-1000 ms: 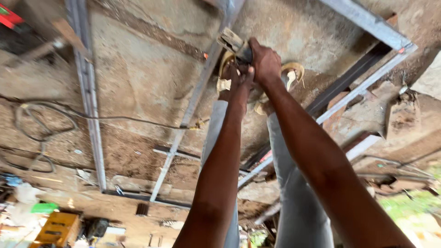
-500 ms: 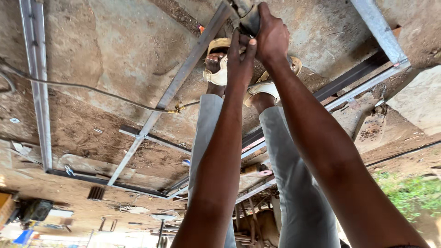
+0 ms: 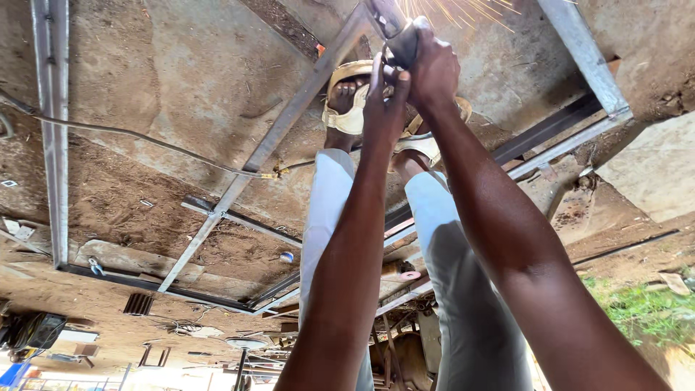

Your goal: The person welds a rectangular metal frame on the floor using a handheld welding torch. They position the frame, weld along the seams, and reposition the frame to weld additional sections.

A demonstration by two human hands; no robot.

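Both hands, left hand (image 3: pixel 384 90) and right hand (image 3: pixel 433 61), clamped on angle grinder (image 3: pixel 394 29) at twelve o'clock; sparks (image 3: pixel 456 9) close above sandalled feet (image 3: pixel 349 101): burns likely, or kickback on steel frame (image 3: pixel 289 116).

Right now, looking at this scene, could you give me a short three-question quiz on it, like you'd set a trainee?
1. True or false: the left hand and the right hand both grip the power tool.
2. What flies from the tool's tip? A) water B) sparks C) sawdust
3. Fill in: the long grey bars lying on the ground near the sandals are made of ____.

Key: 1 true; 2 B; 3 metal.
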